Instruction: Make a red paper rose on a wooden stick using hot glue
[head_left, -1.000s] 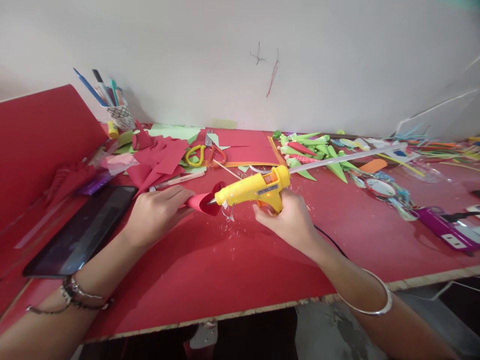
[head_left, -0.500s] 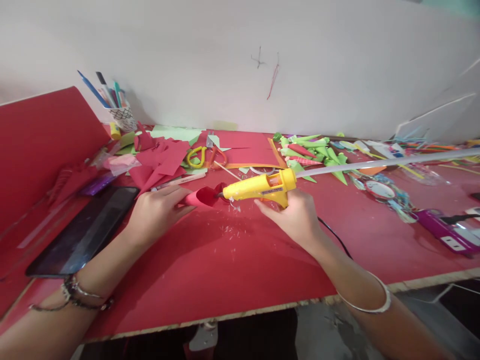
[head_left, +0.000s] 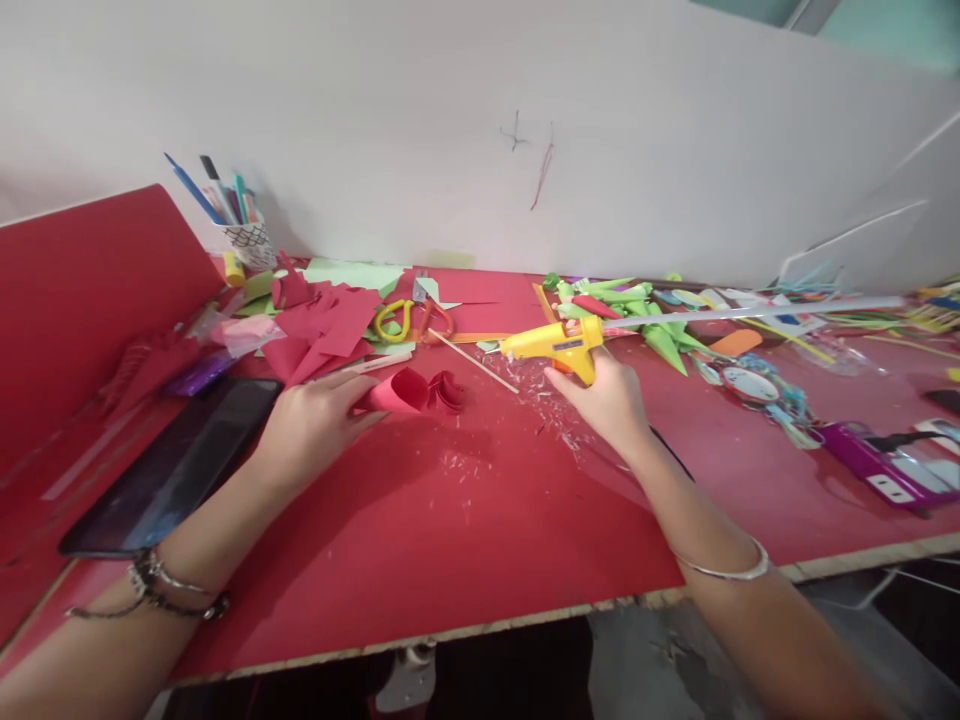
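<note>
My left hand (head_left: pixel 311 425) is closed on a rolled red paper cone (head_left: pixel 401 392) whose curled end rests on the red table (head_left: pixel 465 540). My right hand (head_left: pixel 604 400) grips the handle of a yellow hot glue gun (head_left: pixel 555 342), held to the right of the cone with its nozzle pointing left and away from the paper. A long clear glue stick (head_left: pixel 757 312) sticks out of the gun's back toward the right. Thin glue strands lie scattered on the table between my hands.
A dark tablet (head_left: pixel 172 470) lies at the left. Red paper scraps (head_left: pixel 326 320), yellow-handled scissors (head_left: pixel 397 318) and a pen cup (head_left: pixel 247 240) sit at the back left. Green and red paper cones (head_left: pixel 637 305) pile at the back right. A purple power strip (head_left: pixel 877 460) lies far right.
My right hand has drawn the glue gun away from the cone, up and to the right. My left hand still holds the cone in about the same spot.
</note>
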